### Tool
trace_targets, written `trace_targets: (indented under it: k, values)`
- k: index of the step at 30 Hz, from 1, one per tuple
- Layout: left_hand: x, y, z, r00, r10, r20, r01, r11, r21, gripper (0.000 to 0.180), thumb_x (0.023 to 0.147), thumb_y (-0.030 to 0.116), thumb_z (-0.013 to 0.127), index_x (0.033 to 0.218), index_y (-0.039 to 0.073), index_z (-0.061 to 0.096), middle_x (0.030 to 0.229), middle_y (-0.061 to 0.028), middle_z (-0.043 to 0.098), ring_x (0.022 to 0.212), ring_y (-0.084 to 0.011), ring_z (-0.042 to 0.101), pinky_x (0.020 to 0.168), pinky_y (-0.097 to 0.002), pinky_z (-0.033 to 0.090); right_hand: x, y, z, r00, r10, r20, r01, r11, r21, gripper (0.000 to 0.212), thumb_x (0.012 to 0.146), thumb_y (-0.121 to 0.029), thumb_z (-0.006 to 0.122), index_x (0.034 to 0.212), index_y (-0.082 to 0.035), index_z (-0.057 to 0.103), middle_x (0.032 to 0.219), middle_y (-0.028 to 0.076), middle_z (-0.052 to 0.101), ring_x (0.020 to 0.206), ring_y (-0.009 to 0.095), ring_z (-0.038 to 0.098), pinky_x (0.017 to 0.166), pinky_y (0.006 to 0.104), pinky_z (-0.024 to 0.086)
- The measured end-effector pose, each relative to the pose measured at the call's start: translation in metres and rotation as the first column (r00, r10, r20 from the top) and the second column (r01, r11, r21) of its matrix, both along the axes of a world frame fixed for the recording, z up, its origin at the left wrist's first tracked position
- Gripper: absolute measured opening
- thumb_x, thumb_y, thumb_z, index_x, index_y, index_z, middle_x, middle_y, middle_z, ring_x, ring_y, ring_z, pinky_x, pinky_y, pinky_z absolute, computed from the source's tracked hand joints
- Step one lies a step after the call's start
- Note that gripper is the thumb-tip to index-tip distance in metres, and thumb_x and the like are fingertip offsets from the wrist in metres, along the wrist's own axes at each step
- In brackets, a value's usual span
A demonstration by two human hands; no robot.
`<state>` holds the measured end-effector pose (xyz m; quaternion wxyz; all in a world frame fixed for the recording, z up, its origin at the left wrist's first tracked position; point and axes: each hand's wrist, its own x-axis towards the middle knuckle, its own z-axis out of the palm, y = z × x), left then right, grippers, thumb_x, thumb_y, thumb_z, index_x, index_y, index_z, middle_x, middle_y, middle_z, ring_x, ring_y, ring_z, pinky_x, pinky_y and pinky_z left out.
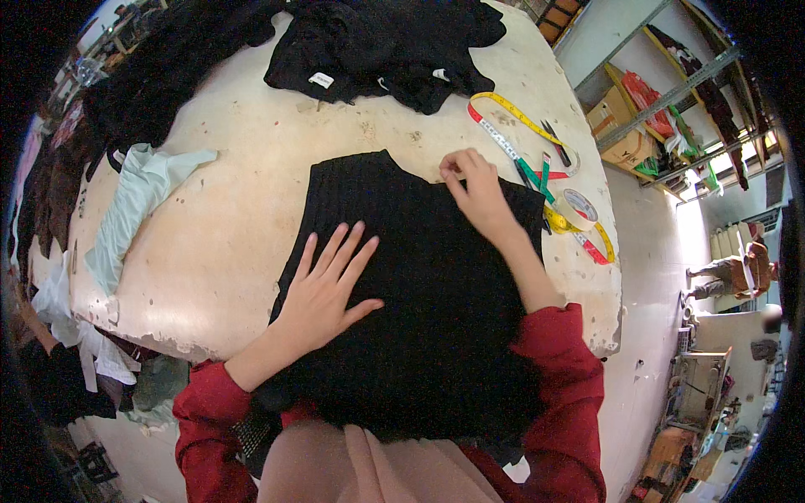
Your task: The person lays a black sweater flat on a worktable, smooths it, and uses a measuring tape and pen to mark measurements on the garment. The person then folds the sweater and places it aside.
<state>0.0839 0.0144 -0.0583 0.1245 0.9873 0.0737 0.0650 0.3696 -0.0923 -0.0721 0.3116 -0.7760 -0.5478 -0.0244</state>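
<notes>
A black ribbed knit garment [411, 277] lies spread on the pale table in front of me, with its neckline at the far side and its lower part against my body. My left hand [327, 281] rests flat on its left half, fingers spread and thumb out to the right. Over the right side of the neckline is my right hand [471, 184], its thumb and fingertips pinched together at the garment's far edge. Whatever is between those fingertips is too small to make out.
Right of the garment lie a multicoloured measuring tape [495, 126], a tape roll [579, 205] and a dark pointed tool [558, 144]. More black garments [377, 50] are heaped at the far side. A pale green cloth [142, 205] lies left on the worn table [243, 159]. Shelving [671, 101] stands right; another person [742, 268] is beyond.
</notes>
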Motion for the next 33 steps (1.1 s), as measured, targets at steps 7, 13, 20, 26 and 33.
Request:
trace_targets:
  k: [7,13,20,26,33]
  values:
    - [-0.047,0.035,0.004,0.971,-0.067,-0.228,0.071,0.997,0.007,0.070,0.092,0.050,0.055,0.147,0.012,0.037,0.154,-0.0201,0.028,0.142,-0.0411,0.026,0.115,-0.0529,0.025,-0.042,0.009,-0.027,0.999,0.004,-0.054,-0.002,0.999,0.045,0.015,0.088,-0.020,0.066,0.095,-0.008,0.063,0.092,0.006,0.059,0.095,0.021,0.057,0.089,0.0359,0.037]
    - [0.064,0.046,0.023,0.992,-0.019,0.123,0.022,0.999,-0.026,0.038,0.081,0.025,0.073,0.109,0.005,0.055,0.116,-0.0168,0.051,0.106,-0.0353,0.052,0.089,-0.0447,0.045,-0.035,0.010,-0.025,0.983,0.028,-0.180,-0.036,0.999,-0.039,0.018,0.083,-0.020,0.069,0.095,-0.009,0.064,0.094,0.006,0.059,0.099,0.022,0.058,0.093,0.0361,0.035]
    - [0.120,0.077,-0.005,0.974,0.078,-0.212,-0.140,0.946,-0.294,0.033,0.084,0.041,0.070,0.106,0.016,0.066,0.114,-0.0030,0.059,0.119,-0.0306,0.042,0.104,-0.0504,0.027,-0.020,-0.001,-0.007,0.793,0.112,-0.599,-0.100,0.994,0.054,0.024,0.082,-0.015,0.073,0.101,-0.002,0.067,0.097,0.005,0.067,0.095,0.013,0.059,0.091,0.0268,0.043]
    - [0.125,0.073,-0.013,0.987,0.042,-0.154,-0.108,0.884,-0.454,0.026,0.090,0.040,0.065,0.108,0.021,0.067,0.107,0.0035,0.062,0.116,-0.0250,0.040,0.105,-0.0470,0.020,-0.018,0.003,-0.014,0.795,0.076,-0.602,-0.046,0.997,0.066,0.020,0.084,-0.016,0.072,0.100,-0.004,0.072,0.096,0.010,0.072,0.095,0.020,0.063,0.090,0.0324,0.046]
    - [0.123,0.079,-0.023,0.994,0.052,-0.094,-0.089,0.891,-0.445,0.025,0.092,0.040,0.062,0.106,0.021,0.069,0.107,0.0063,0.064,0.113,-0.0205,0.040,0.105,-0.0429,0.019,-0.024,0.007,-0.011,0.837,0.059,-0.544,-0.057,0.998,0.021,0.021,0.088,-0.014,0.069,0.108,-0.006,0.071,0.098,0.007,0.072,0.093,0.016,0.063,0.090,0.0309,0.045]
